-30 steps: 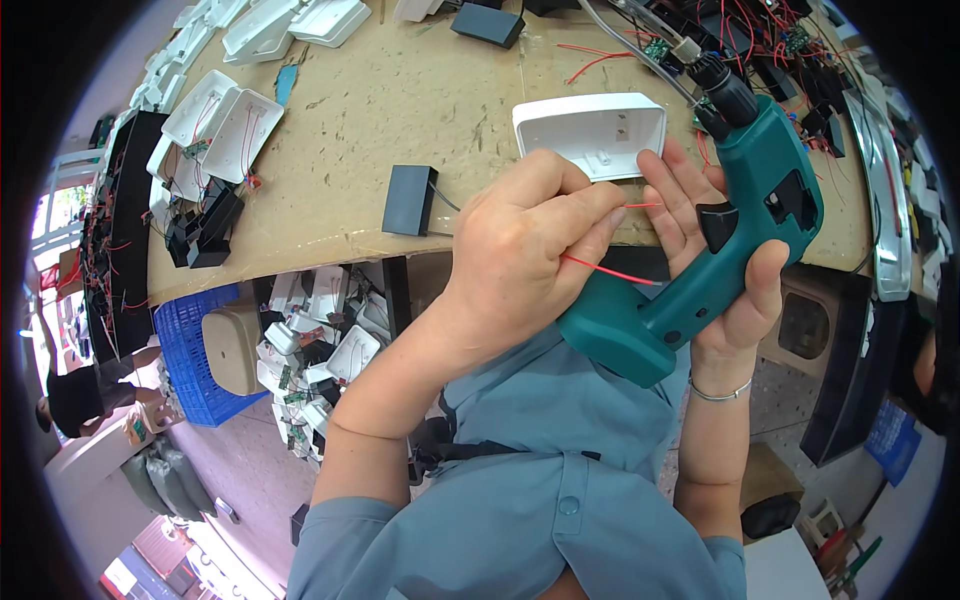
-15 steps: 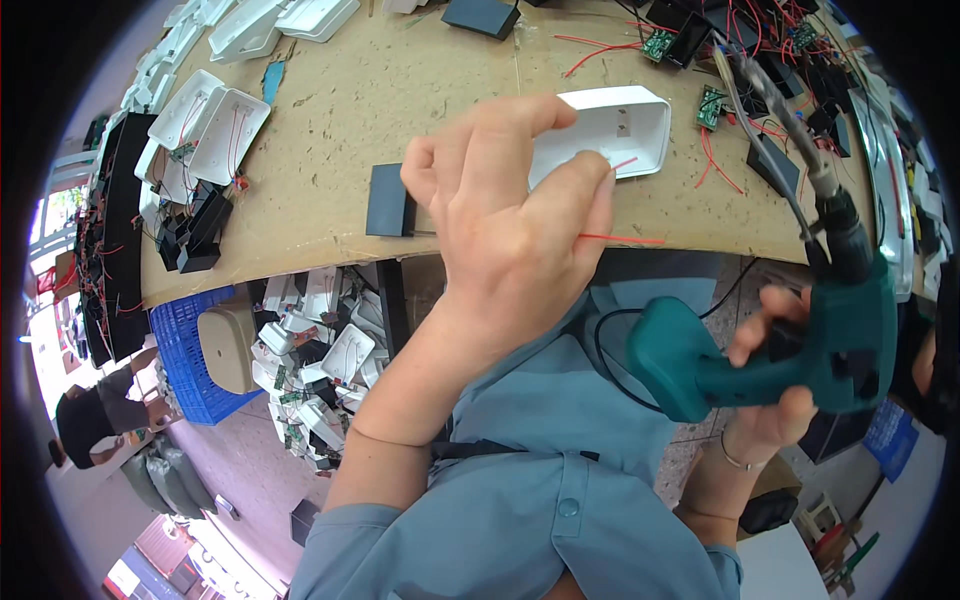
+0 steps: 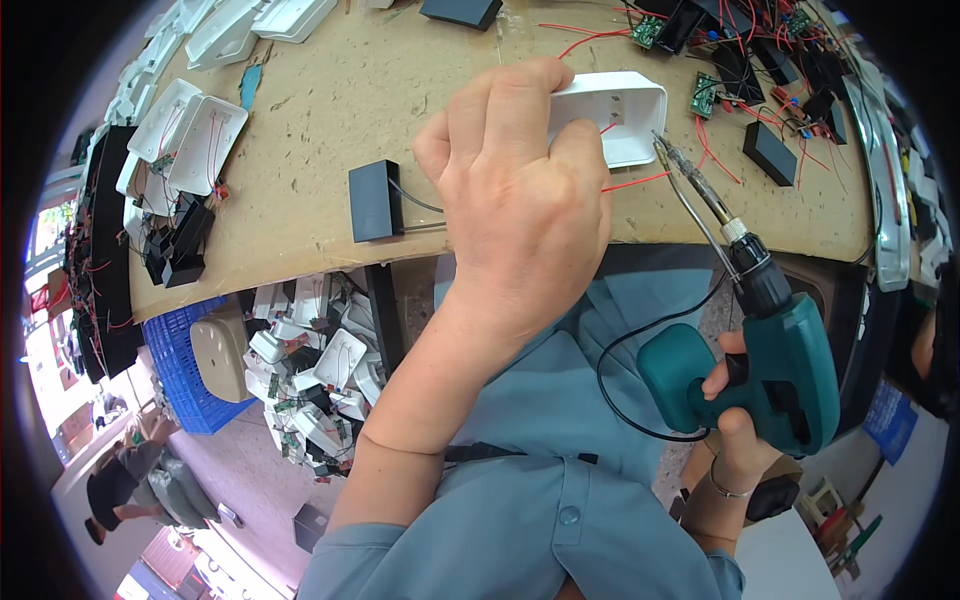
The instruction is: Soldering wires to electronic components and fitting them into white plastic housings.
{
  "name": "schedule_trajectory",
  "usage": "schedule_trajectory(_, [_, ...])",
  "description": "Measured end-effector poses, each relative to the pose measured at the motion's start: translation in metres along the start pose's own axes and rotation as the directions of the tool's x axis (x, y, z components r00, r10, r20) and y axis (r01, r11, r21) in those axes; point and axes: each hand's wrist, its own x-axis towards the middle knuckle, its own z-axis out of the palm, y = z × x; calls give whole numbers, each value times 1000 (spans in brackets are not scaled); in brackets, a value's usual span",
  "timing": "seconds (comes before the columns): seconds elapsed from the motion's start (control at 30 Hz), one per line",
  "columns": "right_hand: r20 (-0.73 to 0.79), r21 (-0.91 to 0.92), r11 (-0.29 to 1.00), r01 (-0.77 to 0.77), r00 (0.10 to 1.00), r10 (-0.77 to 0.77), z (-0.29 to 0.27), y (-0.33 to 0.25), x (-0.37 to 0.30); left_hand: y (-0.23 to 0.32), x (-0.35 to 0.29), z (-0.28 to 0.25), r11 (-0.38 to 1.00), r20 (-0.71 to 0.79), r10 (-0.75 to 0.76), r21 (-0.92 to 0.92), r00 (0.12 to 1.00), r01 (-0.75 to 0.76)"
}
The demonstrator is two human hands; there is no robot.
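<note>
My left hand (image 3: 520, 190) is closed on a white plastic housing (image 3: 635, 102) at the table's front, its back turned up and hiding part of the housing. A red wire (image 3: 640, 183) sticks out beside my fingers, and a short red end shows inside the housing. In my right hand (image 3: 742, 435) is a teal soldering gun (image 3: 795, 365), fingers wrapped round its grip. Its metal tip and feed tube point up and left, close to the housing's right edge. A black box (image 3: 373, 202) with dark leads running toward my left wrist lies to the left.
Circuit boards (image 3: 703, 95), red wires and black boxes (image 3: 770, 153) crowd the right. White housings (image 3: 207, 145) lie at left. Below the table are a heap of white housings (image 3: 340, 360) and a blue crate (image 3: 185, 370). A person (image 3: 130, 480) is at far left.
The soldering gun has swung left and down, bringing its tip from the far right to the housing's right edge. My left hand has moved slightly, still holding the housing.
</note>
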Motion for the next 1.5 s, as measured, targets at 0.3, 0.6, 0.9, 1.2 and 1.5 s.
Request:
schedule_trajectory(0.3, [16, 58, 998, -24, 1000, 23, 4, 6, 0, 5, 0, -4, 997, 53, -69, 29, 996, 67])
schedule_trajectory(0.6, [-45, 88, 996, -4, 999, 8, -1, 2, -6, 15, -10, -23, 910, -46, -10, -414, 999, -10])
schedule_trajectory(0.9, [-54, 63, 998, 9, 999, -5, 1, -1, -5, 14, 9, -16, 998, -33, -7, -59, 999, 5])
schedule_trajectory(1.2, [-20, 56, 998, -34, 999, 35, 3, 0, -4, 4, 10, -9, 970, 107, -124, -198, 986, 144])
schedule_trajectory(1.5, [-9, 108, 992, -60, 998, 61, -1, -9, -8, -6, 12, -14, 908, 69, -200, -362, 977, 211])
